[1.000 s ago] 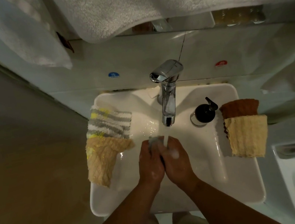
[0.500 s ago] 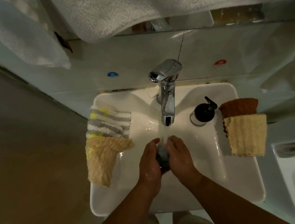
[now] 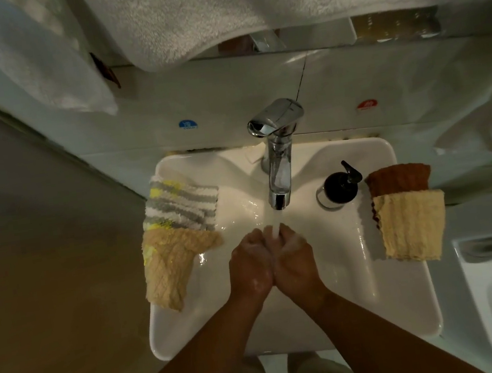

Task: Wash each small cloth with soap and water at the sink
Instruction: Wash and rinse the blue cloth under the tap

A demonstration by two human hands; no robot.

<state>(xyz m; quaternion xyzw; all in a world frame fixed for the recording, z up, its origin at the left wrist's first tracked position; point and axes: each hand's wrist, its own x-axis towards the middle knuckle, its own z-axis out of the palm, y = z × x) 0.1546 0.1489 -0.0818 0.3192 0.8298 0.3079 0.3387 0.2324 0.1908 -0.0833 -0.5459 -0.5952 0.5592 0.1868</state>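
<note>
Hands: left hand [image 3: 250, 268] and right hand [image 3: 296, 258] pressed together, sudsy, fingers curled inward; cannot tell whether gripping anything.
Cloth in wash: dark cloth not visible; judged hidden between the palms.
Water: stream [image 3: 275, 226] from tap [image 3: 277, 150] falling where the fingertips meet.
Next cloth: yellow cloth [image 3: 411, 226], folded on the right rim of the sink [image 3: 381, 300], overlapping brown cloth [image 3: 398, 179]; right of both hands, nearer the right one; long axis front to back.
Left rim: striped cloth [image 3: 181, 206] and tan cloth [image 3: 170, 266], rumpled, probably done.
Change: half a second ago hands parted, dark cloth showing between; now closed over it.
</note>
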